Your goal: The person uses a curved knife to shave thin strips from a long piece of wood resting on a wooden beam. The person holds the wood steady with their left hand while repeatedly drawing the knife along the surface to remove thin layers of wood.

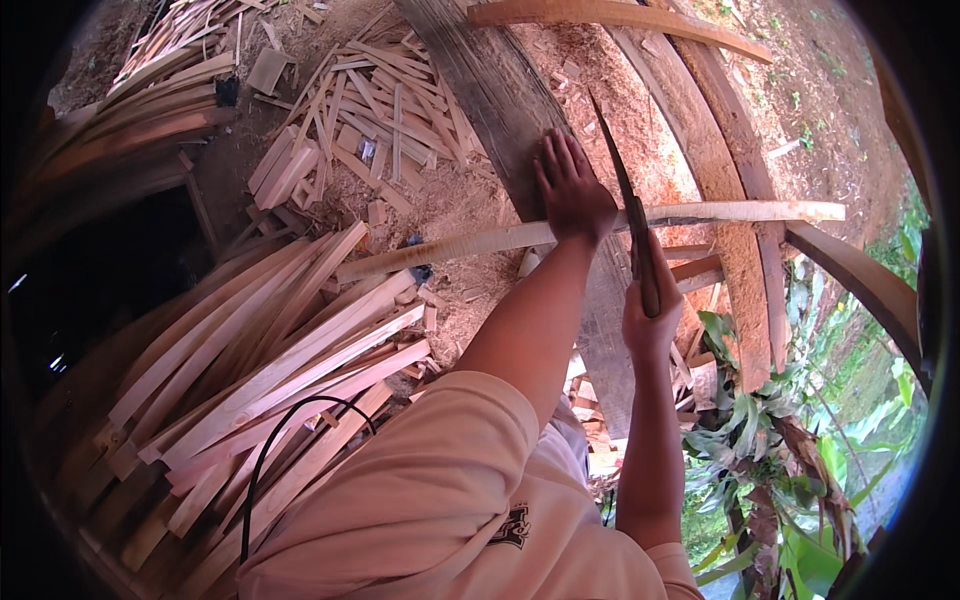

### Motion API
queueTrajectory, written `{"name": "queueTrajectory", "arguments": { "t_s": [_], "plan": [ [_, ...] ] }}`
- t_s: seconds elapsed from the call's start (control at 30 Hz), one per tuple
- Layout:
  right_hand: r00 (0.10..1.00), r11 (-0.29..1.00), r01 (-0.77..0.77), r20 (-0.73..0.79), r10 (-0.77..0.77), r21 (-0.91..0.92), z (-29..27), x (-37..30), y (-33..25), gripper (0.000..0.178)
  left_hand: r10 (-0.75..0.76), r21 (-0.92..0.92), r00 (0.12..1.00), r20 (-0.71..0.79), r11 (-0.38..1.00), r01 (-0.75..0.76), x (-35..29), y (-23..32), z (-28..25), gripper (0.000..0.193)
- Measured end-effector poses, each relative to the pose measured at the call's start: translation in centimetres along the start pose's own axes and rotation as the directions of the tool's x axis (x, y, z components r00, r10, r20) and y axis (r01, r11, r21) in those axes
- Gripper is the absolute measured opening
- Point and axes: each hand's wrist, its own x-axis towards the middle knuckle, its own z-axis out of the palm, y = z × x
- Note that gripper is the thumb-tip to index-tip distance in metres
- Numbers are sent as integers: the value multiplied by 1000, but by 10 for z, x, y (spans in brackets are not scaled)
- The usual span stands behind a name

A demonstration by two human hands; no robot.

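Observation:
A long pale wooden strip (480, 241) lies crosswise over a wide, dark weathered plank (480, 80). My left hand (574, 195) is laid flat with its fingers stretched out, the fingertips on the dark plank and the heel of the hand over the strip. My right hand (648, 318) is closed round the wooden handle of a handsaw (617, 160). The narrow dark blade points away from me and crosses the strip just right of my left hand. Whether its teeth touch the wood I cannot tell.
A heap of thin offcuts (385, 100) lies on sawdust at the far left. Stacked cut strips (270, 390) and a black cable (262, 450) are at near left. Two long boards (715, 150) run along the right, with a curved piece (620, 14) across them. Leafy plants (750, 430) grow at near right.

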Motion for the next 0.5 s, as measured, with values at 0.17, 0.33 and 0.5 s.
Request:
{"name": "queueTrajectory", "arguments": {
  "t_s": [0.17, 0.33, 0.5],
  "plan": [
    [999, 996, 29, 30, -31, 86, -5, -12, 7, 73, -2, 21, 1000, -29, 1000, 3, 3, -5, 4, 86],
    [998, 992, 57, -14, -55, 113, -27, -61, 13, 60, -16, 4, 1000, 0, 1000, 16, 7, -4, 6, 87],
    [991, 989, -136, -7, 136, -60, -105, -212, -55, 58, 24, -22, 999, -27, 999, -25, 5, -4, 2, 83]
  ]
}}
